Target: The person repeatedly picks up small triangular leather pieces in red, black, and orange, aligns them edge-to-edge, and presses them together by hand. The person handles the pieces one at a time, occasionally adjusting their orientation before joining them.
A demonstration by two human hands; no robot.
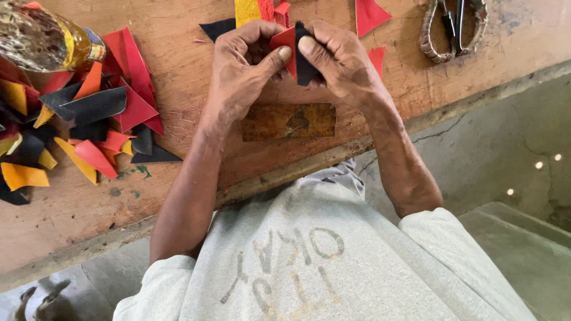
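Left hand point(244, 65) and right hand point(336, 59) pinching red piece point(284, 39) against black piece point(306, 62), scrap pile point(89, 119) left, scissors point(455, 27) far right, wooden table point(178, 65).

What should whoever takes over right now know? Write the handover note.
Left hand: thumb pinching the red piece.
Right hand: thumb pressing the black piece against the red one, above the wooden board.
Nearby: pile of red, black and yellow pieces at far left, bottle beside it, scissors at top right, brown block under the hands.
Done: one red and one black piece are held together.
Left: the pile lies loose.
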